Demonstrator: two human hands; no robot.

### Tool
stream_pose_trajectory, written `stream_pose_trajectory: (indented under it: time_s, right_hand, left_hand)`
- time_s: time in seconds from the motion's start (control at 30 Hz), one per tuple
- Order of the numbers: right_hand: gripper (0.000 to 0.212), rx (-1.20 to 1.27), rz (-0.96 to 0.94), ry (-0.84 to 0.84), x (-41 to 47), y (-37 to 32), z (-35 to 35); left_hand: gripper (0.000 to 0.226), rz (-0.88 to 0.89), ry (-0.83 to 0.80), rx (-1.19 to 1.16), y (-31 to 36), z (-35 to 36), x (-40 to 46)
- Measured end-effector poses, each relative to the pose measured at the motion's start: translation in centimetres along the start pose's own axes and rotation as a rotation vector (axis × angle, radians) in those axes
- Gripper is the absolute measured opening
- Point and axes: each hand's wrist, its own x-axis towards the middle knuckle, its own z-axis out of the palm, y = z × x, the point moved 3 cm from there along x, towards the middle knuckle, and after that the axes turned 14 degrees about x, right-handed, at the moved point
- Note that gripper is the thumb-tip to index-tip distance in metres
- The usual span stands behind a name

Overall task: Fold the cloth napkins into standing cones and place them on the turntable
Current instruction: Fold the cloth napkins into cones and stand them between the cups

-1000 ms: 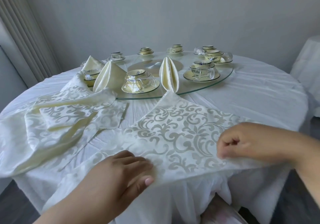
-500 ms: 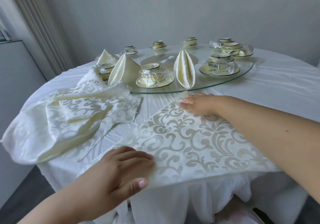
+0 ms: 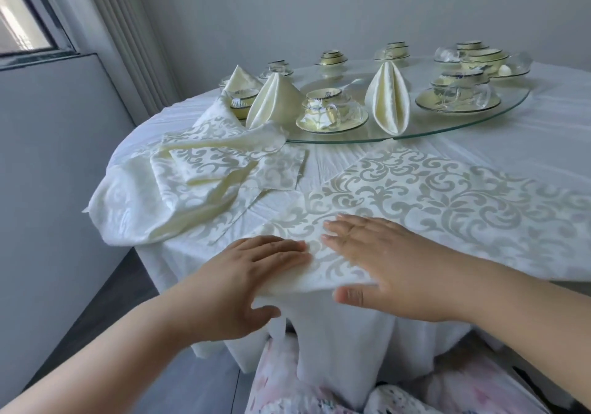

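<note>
Napkin (image 3: 431, 196): flat at near tabletop edge, spreading away rightward from grips. Left hand (image 3: 246, 276), right hand (image 3: 380, 253): released, pressing its near-left corner.

I see cups on saucers (image 3: 331, 118), a window (image 3: 22, 20) at left, curtain (image 3: 118, 29) beside it, white tablecloth (image 3: 527, 145).

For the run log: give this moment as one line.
left hand flat on napkin | right hand flat on napkin | cones on turntable: three
</note>
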Motion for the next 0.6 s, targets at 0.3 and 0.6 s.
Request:
stream_pose_trajectory:
  time_s: [0.3, 0.6]
  right_hand:
    - [0.033, -0.005, -0.289, 0.471, 2.5, -3.7, 2.2]
    - [0.037, 0.282, -0.078, 0.447, 6.3, -4.8, 0.6]
  left_hand:
    - [0.065, -0.137, -0.100, -0.348, -3.4, -2.7, -1.4]
    - [0.031, -0.236, -0.407, -0.943, -6.6, -4.0, 1.0]
